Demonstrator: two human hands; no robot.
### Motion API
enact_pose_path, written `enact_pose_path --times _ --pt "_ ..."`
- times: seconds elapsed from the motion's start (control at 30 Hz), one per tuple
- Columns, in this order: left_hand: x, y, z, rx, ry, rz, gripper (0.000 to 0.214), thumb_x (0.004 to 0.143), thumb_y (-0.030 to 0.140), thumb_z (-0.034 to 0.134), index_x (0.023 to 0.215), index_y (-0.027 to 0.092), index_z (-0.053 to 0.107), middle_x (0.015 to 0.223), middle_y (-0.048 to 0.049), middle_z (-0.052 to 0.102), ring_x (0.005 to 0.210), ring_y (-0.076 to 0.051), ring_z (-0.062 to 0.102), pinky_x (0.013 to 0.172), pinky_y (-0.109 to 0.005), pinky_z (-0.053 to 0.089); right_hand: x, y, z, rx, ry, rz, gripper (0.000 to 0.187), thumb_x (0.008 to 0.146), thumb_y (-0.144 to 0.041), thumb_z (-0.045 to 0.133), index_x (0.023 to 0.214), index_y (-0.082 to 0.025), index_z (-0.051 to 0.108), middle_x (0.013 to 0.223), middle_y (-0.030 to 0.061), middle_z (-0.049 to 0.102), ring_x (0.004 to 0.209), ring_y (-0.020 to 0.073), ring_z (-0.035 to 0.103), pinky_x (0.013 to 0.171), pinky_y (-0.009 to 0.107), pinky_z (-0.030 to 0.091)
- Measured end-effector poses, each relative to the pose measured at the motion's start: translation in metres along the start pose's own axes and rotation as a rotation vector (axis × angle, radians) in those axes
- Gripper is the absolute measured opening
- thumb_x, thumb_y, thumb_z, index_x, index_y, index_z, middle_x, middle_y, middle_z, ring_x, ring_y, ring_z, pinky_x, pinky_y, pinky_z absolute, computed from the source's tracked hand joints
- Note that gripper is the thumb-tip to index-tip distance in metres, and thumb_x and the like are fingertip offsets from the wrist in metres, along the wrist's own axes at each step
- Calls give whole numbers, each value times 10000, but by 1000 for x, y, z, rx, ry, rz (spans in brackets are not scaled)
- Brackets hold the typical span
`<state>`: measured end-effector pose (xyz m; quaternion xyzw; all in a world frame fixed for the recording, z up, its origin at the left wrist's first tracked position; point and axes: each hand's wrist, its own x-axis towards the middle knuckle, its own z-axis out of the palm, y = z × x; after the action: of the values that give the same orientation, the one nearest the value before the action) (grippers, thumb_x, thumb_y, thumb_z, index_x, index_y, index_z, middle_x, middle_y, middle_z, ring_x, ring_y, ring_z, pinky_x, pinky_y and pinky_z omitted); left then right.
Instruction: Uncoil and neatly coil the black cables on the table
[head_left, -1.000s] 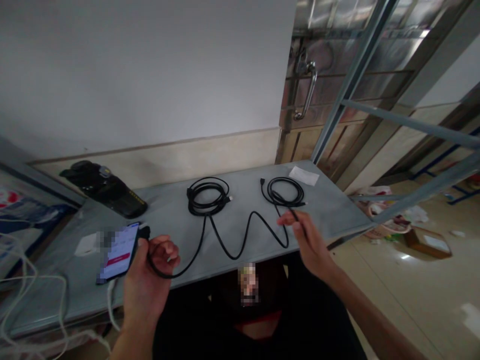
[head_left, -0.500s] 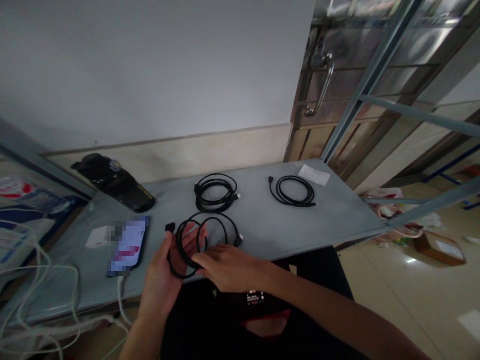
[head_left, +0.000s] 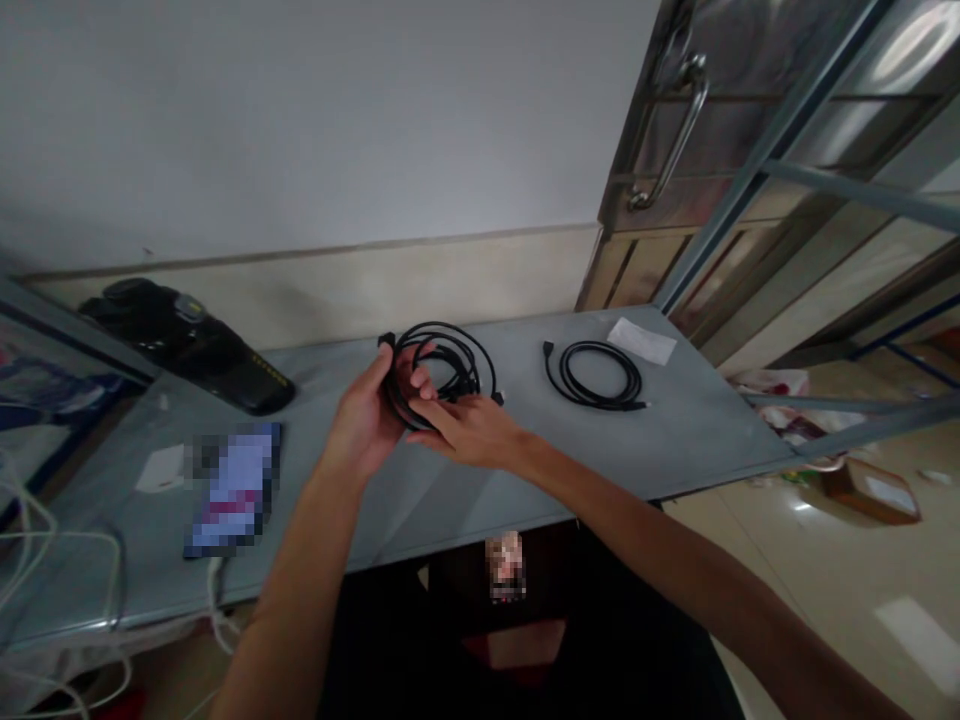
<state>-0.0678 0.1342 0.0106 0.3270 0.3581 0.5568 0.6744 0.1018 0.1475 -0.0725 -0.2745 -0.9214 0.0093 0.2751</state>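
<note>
My left hand (head_left: 369,410) is closed around a coiled black cable (head_left: 444,366), held over the middle of the grey table (head_left: 352,480). My right hand (head_left: 471,428) grips the same coil from the lower right, fingers pinched on its strands. A plug end sticks up at the coil's top left. The coil hides whatever lies on the table behind it. A second coiled black cable (head_left: 596,375) lies flat on the table to the right, apart from both hands.
A phone (head_left: 234,486) lies screen-up at the left, a white paper (head_left: 161,468) beside it. A black device (head_left: 187,345) rests at the back left by the wall. Another white paper (head_left: 642,340) lies at the back right. White cables (head_left: 45,560) hang off the left edge.
The long loose cable has been gathered into a coil in both hands. The hands carried it away from the table's front edge toward the back middle, over where another coil lay.
</note>
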Motion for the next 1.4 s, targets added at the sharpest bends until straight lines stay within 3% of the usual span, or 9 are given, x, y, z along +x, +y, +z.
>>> enact_pose_path --times 0.17,0.33,0.43,0.57,0.7,0.8,1.07,1.2,1.4 --pt "47 -13 -26 22 99 77 452 1160 512 642 1094 103 825 593 68 441 552 -116 471 651 -291 517 16 44 17 -30 -23 -8 447 1223 -512 538 1604 -292 620 1144 84 855 873 196 776 857 333 579" --pt "54 -33 -43 90 151 152 576 1252 466 431 1160 59 828 562 78 352 547 -104 365 598 -316 339 7 47 35 39 15 -2 536 1197 -554 589 1652 -271 583 1193 84 871 938 206 790 904 339 574" --pt "53 -38 -43 91 170 149 588 1197 575 549 1141 67 840 564 62 375 554 -117 375 563 -321 320 3 48 34 52 51 42 529 1159 -652 602 1498 -257 698 1103 64 878 889 206 784 872 329 563" --pt "56 -42 -42 115 177 183 632 982 762 787 1057 138 862 571 57 407 558 -125 389 540 -295 388 3 54 30 112 45 94 524 1094 -693 691 1351 -240 755 1035 56 865 888 213 775 878 330 554" --pt "57 -45 -40 163 175 193 441 863 484 960 1114 137 858 615 72 447 562 -114 429 600 -294 493 3 59 28 141 50 37 344 1149 -547 691 1166 -217 789 1058 67 861 924 206 766 908 339 537" --pt "55 -44 -40 148 175 179 317 821 288 916 1099 153 845 625 80 437 563 -113 454 615 -287 503 4 63 29 136 96 -1 316 1157 -490 695 1041 -208 777 984 61 833 918 207 740 903 346 516" --pt "55 -41 -45 67 218 253 104 856 207 840 943 163 803 652 45 499 636 -122 545 666 -265 485 3 71 22 123 255 53 98 1085 -156 695 1072 -226 762 977 37 768 1045 231 677 1116 428 443" --pt "56 -38 -46 40 217 274 53 873 187 812 913 171 781 636 51 494 618 -121 517 676 -276 501 1 73 20 136 287 139 277 1027 -46 657 1170 -259 762 1188 61 776 1269 259 656 1234 500 359" --pt "53 -35 -49 62 214 278 214 914 254 888 880 221 679 558 104 386 512 -120 458 647 -311 516 1 77 15 222 358 163 429 939 60 564 1171 -260 729 1419 107 694 1445 295 566 1205 515 447"
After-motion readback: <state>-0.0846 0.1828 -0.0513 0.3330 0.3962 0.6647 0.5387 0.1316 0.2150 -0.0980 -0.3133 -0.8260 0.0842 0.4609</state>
